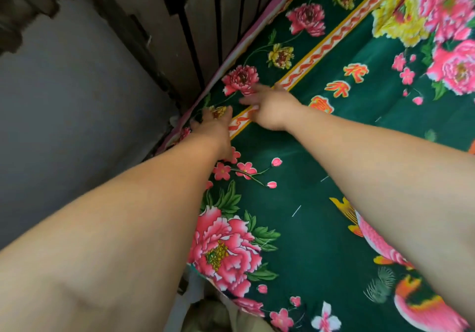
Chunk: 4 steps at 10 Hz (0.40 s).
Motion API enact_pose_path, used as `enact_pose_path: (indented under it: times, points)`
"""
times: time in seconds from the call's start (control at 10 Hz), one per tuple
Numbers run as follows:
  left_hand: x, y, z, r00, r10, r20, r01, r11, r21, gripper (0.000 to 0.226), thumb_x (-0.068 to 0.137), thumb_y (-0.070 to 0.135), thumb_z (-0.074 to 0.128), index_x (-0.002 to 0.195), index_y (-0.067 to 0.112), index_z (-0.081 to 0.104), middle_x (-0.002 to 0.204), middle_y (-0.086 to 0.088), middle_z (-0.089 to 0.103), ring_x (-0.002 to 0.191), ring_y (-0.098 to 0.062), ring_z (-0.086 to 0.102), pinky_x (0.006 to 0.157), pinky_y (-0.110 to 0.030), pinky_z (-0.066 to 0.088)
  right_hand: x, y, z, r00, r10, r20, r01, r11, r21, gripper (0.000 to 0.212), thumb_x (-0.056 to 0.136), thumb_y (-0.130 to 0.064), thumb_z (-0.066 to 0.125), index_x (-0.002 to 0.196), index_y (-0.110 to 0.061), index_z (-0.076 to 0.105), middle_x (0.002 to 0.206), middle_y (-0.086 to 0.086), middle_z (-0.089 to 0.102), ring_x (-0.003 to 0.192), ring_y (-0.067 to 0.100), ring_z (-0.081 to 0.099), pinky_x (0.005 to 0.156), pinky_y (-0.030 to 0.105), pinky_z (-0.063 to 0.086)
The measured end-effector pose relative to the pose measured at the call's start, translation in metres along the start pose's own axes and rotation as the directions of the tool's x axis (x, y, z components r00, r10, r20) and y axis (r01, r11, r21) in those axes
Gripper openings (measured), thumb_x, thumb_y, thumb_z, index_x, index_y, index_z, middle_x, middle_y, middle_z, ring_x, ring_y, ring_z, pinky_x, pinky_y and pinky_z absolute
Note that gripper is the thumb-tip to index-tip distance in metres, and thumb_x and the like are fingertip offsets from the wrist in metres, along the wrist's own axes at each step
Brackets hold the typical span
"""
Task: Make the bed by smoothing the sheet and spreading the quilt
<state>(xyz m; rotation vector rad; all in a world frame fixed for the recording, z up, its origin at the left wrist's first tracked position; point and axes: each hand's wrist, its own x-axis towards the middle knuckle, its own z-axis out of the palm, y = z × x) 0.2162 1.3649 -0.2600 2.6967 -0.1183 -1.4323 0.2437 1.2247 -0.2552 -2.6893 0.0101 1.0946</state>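
Observation:
A dark green sheet (308, 241) printed with pink and yellow flowers, fish and a yellow-red border band covers the bed. Both my arms stretch out over it toward the far left edge. My left hand (214, 123) lies flat on the sheet near the edge, fingers straight on a yellow flower. My right hand (267, 105) presses on the border band beside a pink flower, fingers spread and pointing to the edge. No quilt is in view.
A dark slatted wooden wall (205, 18) runs along the far side of the bed. A grey wall (64, 100) stands at the left. A pink mattress edge (246, 36) shows under the sheet. Pale cloth (213, 316) lies at the near bottom edge.

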Motion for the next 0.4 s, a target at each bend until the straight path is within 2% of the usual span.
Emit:
enact_pose_path:
  times: [0.1,0.2,0.3,0.4]
  points:
    - [-0.018,-0.004,-0.004,0.998,-0.061,0.013,0.059,0.994,0.096,0.088,0.082,0.031,0.068,0.151,0.019,0.014,0.143,-0.017,0.037,0.122,-0.036,0.049,0.093,-0.041,0.05,-0.038,-0.002,-0.014,0.996,-0.041,0.083,-0.021,0.77,0.637,0.021,0.093,-0.021,0.054,0.111,-0.022,0.066,0.115,0.001,0.067,0.11,0.019,0.061,0.095,0.038,0.049]
    - [-0.049,-0.009,-0.008,1.0,-0.014,-0.001,0.014,0.993,0.116,0.047,0.088,0.036,0.06,0.125,0.007,0.053,0.101,-0.008,0.055,0.091,-0.025,0.056,0.072,-0.031,0.048,-0.078,0.0,-0.011,0.999,0.04,0.007,-0.031,0.632,0.774,0.027,0.094,-0.013,0.052,0.117,-0.019,0.063,0.116,0.014,0.066,0.106,0.025,0.064,0.09,0.044,0.051]
    - [-0.087,-0.007,-0.011,0.996,0.08,-0.038,-0.077,0.994,0.079,0.044,0.091,0.036,0.057,0.125,0.009,0.054,0.105,-0.005,0.057,0.093,-0.022,0.055,0.079,-0.031,0.047,-0.115,0.008,0.007,0.993,0.112,0.036,-0.097,0.608,0.788,0.028,0.094,-0.011,0.051,0.119,-0.014,0.061,0.103,0.015,0.064,0.093,0.024,0.064,0.074,0.031,0.051]
    - [-0.135,0.005,-0.02,0.971,0.211,-0.113,-0.203,0.976,0.076,0.044,0.092,0.037,0.055,0.129,0.013,0.053,0.122,-0.008,0.059,0.107,-0.025,0.059,0.084,-0.029,0.047,-0.164,0.016,0.015,0.981,0.18,0.067,-0.168,0.631,0.758,0.026,0.093,-0.015,0.051,0.117,-0.016,0.062,0.097,0.003,0.061,0.081,0.012,0.059,0.063,0.022,0.043]
